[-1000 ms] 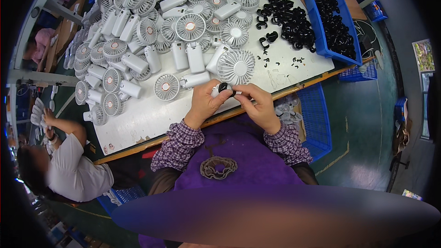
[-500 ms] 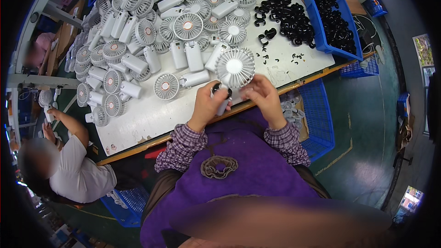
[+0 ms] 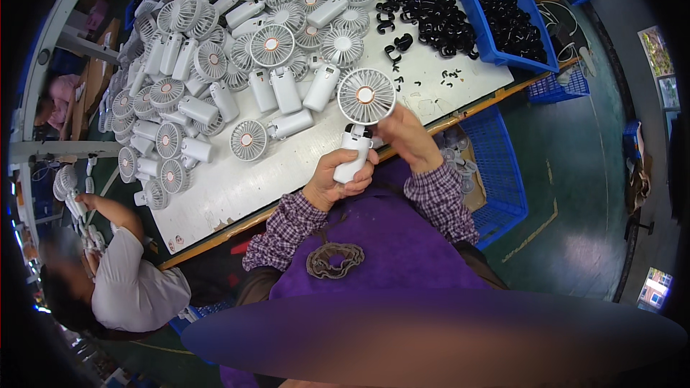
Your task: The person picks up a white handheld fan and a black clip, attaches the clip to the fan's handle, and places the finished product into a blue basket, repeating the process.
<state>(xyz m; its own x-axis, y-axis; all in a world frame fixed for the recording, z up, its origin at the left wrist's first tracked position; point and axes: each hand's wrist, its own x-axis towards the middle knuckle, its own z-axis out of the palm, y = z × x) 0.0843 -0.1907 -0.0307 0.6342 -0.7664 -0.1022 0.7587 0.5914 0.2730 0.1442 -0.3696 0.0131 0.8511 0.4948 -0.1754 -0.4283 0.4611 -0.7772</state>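
A white handheld fan [image 3: 351, 156] stands upright above the table's near edge, its round grille facing me with an orange-ringed hub. My left hand [image 3: 340, 177] is closed around its handle. A black part [image 3: 357, 130] shows at the neck, between handle and grille. Close against the right side of the neck and grille is my right hand [image 3: 408, 138]; its fingers are partly hidden and blurred, so whether they grip is unclear. Beyond my hands, many similar white fans [image 3: 273, 46] lie heaped on the white table [image 3: 302, 154].
Black curved clips [image 3: 438, 25] lie piled at the far right, beside a blue tray [image 3: 489, 47] full of them. Below the table edge at right is a blue basket [image 3: 503, 187] with a carton and fan parts inside. A co-worker [image 3: 136, 280] handles fans at left.
The fan has turned so its orange-ringed front faces me, and its handle now shows upright in my left hand. My right hand has moved left, closer to the neck.
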